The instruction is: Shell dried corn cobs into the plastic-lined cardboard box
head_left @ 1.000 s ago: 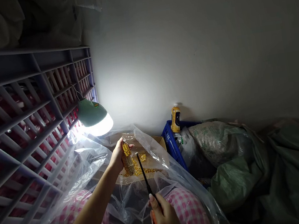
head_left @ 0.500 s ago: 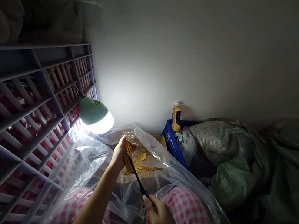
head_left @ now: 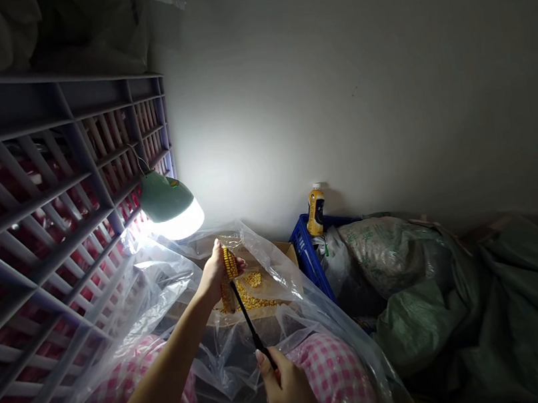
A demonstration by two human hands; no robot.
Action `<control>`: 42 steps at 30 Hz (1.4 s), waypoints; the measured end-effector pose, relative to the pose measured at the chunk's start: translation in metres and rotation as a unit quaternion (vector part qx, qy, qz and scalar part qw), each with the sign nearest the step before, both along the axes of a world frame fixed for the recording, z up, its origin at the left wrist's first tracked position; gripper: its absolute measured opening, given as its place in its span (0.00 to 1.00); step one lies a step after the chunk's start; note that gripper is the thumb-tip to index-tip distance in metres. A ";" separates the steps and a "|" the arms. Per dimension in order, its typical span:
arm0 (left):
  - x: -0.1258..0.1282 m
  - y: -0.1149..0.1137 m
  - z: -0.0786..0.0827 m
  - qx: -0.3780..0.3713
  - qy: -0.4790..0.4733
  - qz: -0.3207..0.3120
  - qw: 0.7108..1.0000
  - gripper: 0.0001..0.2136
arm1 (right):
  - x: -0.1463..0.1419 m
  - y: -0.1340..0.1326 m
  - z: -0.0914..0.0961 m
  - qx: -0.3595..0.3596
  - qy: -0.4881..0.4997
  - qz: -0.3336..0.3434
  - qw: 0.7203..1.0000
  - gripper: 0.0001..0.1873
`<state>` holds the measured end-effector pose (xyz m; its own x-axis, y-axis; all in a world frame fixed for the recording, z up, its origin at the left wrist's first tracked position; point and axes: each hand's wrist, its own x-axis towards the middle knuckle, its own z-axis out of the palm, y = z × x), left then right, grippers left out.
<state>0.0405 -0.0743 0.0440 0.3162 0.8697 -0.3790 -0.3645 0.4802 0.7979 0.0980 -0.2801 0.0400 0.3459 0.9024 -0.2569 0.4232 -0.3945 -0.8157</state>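
Note:
My left hand (head_left: 216,271) is wrapped round a yellow corn cob (head_left: 229,261), held upright over a cardboard box (head_left: 285,256). In my right hand (head_left: 290,390) is a screwdriver with a long black shaft (head_left: 246,316) and a reddish handle mostly hidden by the fingers. Its tip meets the lower part of the cob. Loose corn kernels (head_left: 258,299) lie in the box below. Clear plastic sheeting (head_left: 211,358) spreads around the box and over my pink checked lap (head_left: 332,374).
A lit green lamp (head_left: 170,199) hangs from a purple slatted crate (head_left: 92,167) at left. Rightward, a yellow bottle (head_left: 315,210) stands at a blue basket (head_left: 308,259), beside a filled sack (head_left: 382,252) and dark green sheeting (head_left: 529,284). A pale wall (head_left: 357,80) rises behind.
The cob has turned or tilted slightly in my left hand, showing more bright kernels. The screwdriver tip stays at the cob, and my right hand has shifted a little upward.

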 end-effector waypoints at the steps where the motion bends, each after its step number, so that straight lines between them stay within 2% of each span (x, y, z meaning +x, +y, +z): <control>1: 0.000 0.000 -0.002 0.002 0.008 0.002 1.000 0.21 | 0.000 0.001 0.003 -0.004 -0.012 0.002 1.000 0.21; 5: 0.002 0.002 -0.014 -0.003 0.030 0.019 0.999 0.22 | 0.001 0.007 0.008 -0.001 -0.076 0.002 0.997 0.18; 7: 0.002 0.003 -0.020 -0.002 0.045 0.019 0.999 0.22 | 0.000 0.010 0.005 -0.012 -0.063 -0.002 0.998 0.18; 10: 0.001 0.005 -0.025 0.005 0.065 0.015 0.998 0.22 | 0.000 0.015 -0.004 -0.063 0.080 -0.008 0.995 0.19; 12: 0.000 0.006 -0.027 0.004 0.068 0.025 0.997 0.22 | 0.000 0.019 -0.010 -0.088 0.206 -0.007 0.975 0.22; 14: 0.000 0.007 -0.028 -0.005 0.065 0.039 0.997 0.21 | -0.001 0.021 -0.014 -0.095 0.265 -0.007 0.959 0.23; 16: 0.000 0.008 -0.030 -0.015 0.060 0.047 0.997 0.21 | -0.003 0.021 -0.015 -0.082 0.201 -0.009 0.976 0.22; 18: 0.000 0.009 -0.032 -0.014 0.057 0.049 0.997 0.22 | -0.007 0.021 -0.013 -0.049 0.045 -0.008 0.998 0.19; 20: -0.001 0.010 -0.032 -0.009 0.061 0.053 0.997 0.22 | -0.009 0.020 -0.009 -0.026 -0.091 0.002 0.995 0.17; 22: -0.002 0.010 -0.031 -0.006 0.069 0.054 0.996 0.22 | -0.009 0.021 -0.006 -0.018 -0.135 0.008 0.991 0.16; 23: -0.003 0.010 -0.031 -0.006 0.074 0.053 0.996 0.22 | -0.007 0.021 -0.005 -0.024 -0.114 0.008 0.993 0.16; 25: -0.003 0.010 -0.030 -0.005 0.083 0.050 0.995 0.22 | -0.002 0.024 -0.005 -0.055 0.004 0.009 0.998 0.17; 28: -0.002 0.009 -0.031 0.001 0.092 0.048 0.995 0.22 | 0.006 0.028 -0.006 -0.111 0.224 0.016 0.968 0.19; 30: -0.001 0.009 -0.032 0.002 0.095 0.047 0.994 0.22 | 0.007 0.029 -0.007 -0.117 0.271 0.020 0.955 0.19; 32: 0.000 0.009 -0.033 -0.004 0.094 0.048 0.994 0.22 | 0.004 0.028 -0.009 -0.098 0.198 0.015 0.975 0.18; 34: 0.000 0.010 -0.032 -0.012 0.088 0.050 0.995 0.22 | -0.002 0.026 -0.011 -0.057 0.039 0.009 0.998 0.17; 36: -0.001 0.010 -0.031 -0.022 0.085 0.054 0.995 0.22 | -0.006 0.025 -0.012 -0.019 -0.096 0.007 0.995 0.15; 37: -0.001 0.010 -0.030 -0.027 0.084 0.057 0.994 0.22 | -0.007 0.025 -0.012 -0.009 -0.121 0.008 0.993 0.15; 39: -0.001 0.010 -0.029 -0.037 0.082 0.061 0.994 0.22 | -0.006 0.027 -0.011 -0.023 -0.062 0.006 0.998 0.15; 41: -0.001 0.009 -0.028 -0.040 0.086 0.062 0.994 0.22 | -0.002 0.031 -0.009 -0.065 0.094 0.006 0.993 0.17; 42: -0.001 0.009 -0.028 -0.038 0.091 0.062 0.993 0.22 | 0.000 0.033 -0.008 -0.088 0.177 0.007 0.980 0.18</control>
